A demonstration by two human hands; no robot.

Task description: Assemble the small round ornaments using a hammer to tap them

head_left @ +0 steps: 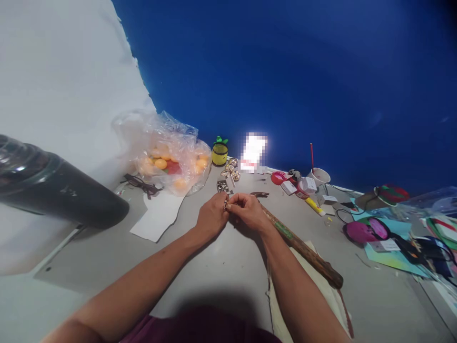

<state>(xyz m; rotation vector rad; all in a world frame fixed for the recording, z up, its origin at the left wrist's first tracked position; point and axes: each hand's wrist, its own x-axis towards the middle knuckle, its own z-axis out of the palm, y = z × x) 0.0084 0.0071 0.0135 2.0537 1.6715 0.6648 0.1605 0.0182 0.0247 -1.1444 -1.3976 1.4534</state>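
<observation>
My left hand (213,215) is closed over the grey table, its fingers curled round a small shiny metal piece (225,205). From the other side my right hand (246,210) pinches at the same piece, thumb and forefinger together. The piece is too small to name exactly. Just beyond the hands sits a small square box (222,186) of shiny metal bits. Several round gold-coloured ornaments (232,167) lie behind it. A claw hammer (303,252) with a wooden handle rests beside my right forearm, partly on a cream cloth (303,295).
Clear bags of orange fruit (160,164), glasses (143,185) and white paper (157,219) lie left. A large dark cylinder (82,190) juts in. A yellow pot (219,154) and bright blurred screen (254,150) stand behind. Rightward are a cup (319,176) and pink pouch (367,230).
</observation>
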